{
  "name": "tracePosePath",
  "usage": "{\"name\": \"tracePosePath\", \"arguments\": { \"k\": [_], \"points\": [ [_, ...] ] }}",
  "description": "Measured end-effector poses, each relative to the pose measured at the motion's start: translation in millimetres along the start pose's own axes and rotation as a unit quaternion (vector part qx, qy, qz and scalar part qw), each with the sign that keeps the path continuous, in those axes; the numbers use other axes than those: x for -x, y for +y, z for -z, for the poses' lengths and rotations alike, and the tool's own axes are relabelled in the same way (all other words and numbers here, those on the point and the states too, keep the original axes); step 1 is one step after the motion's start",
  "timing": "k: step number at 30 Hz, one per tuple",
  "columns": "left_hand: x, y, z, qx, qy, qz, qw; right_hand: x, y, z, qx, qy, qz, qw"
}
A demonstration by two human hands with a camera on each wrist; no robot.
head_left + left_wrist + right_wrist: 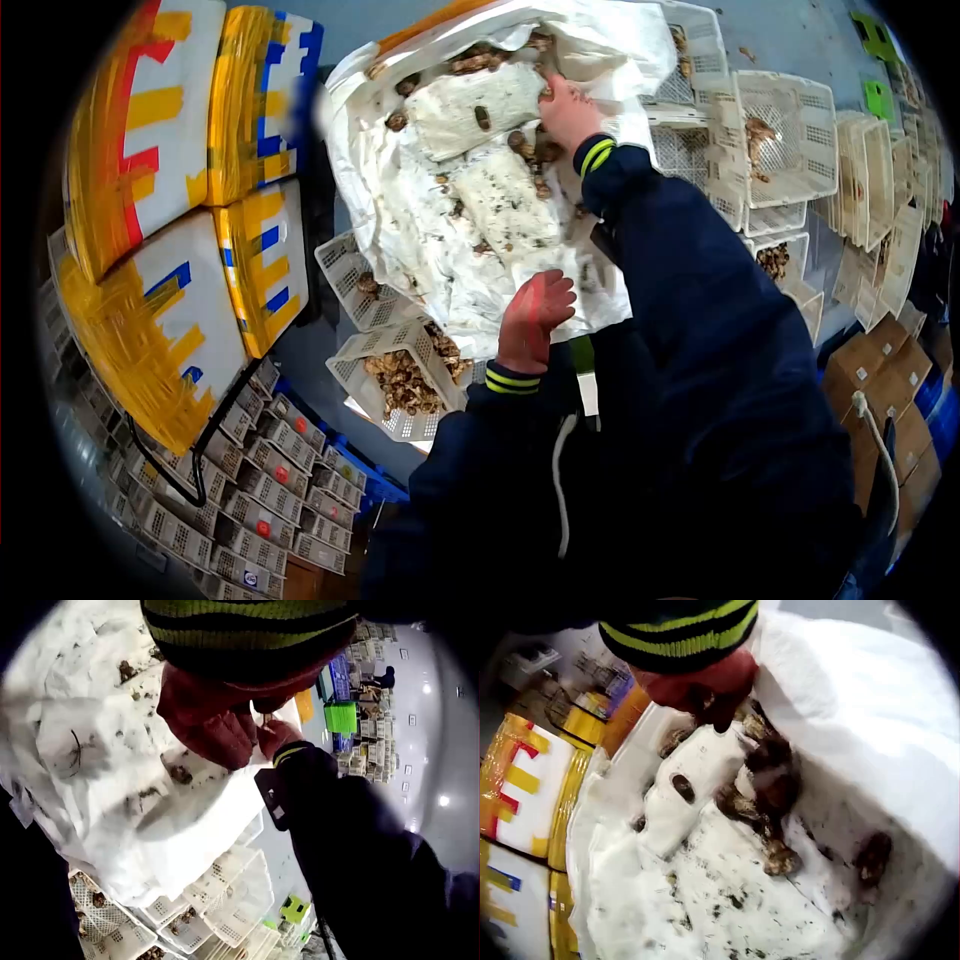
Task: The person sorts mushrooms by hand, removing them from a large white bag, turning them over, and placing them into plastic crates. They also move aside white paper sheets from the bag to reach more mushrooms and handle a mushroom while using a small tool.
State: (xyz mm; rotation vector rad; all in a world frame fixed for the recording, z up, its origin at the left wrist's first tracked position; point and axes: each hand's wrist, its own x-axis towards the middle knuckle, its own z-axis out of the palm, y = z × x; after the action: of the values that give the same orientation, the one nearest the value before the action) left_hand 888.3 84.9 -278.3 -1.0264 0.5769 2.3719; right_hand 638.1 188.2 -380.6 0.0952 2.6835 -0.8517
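Note:
A white plastic liner (400, 230) spreads out before me, soiled with dark crumbs. Two flat white packs (450, 120) lie in it, and a small brown mushroom (482, 118) rests on the far one. My right hand (570, 112) reaches to the liner's far right side, its fingers curled at a brown mushroom (748, 720), mostly hidden by the hand. More brown mushrooms (776, 780) lie just below that hand in the right wrist view. Over the liner's near edge hovers my left hand (538, 315), fingers loosely bent and holding nothing.
White and yellow taped foam boxes (170, 130) are stacked at the left. A white basket of mushrooms (405, 385) stands at the near left; further white baskets (790, 130) line the right. Cardboard boxes (880, 380) are at the far right.

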Motion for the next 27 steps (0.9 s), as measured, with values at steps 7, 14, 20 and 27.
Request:
{"name": "tracePosePath", "arguments": {
  "k": [7,14,20,27],
  "points": [
    [22,48,53,-0.019,0.087,-0.055,0.995,-36,29,-18,0.174,-0.060,0.092,0.979],
    [-32,74,31,-0.067,0.017,-0.106,0.992,39,-8,38,0.084,-0.097,0.149,0.980],
    [-45,86,6,-0.134,-0.006,0.074,0.988,-6,9,-10,0.274,-0.082,0.223,0.932],
    [-33,85,48,-0.033,0.051,0.010,0.998,-38,11,6,0.383,-0.128,0.145,0.903]
  ]
}}
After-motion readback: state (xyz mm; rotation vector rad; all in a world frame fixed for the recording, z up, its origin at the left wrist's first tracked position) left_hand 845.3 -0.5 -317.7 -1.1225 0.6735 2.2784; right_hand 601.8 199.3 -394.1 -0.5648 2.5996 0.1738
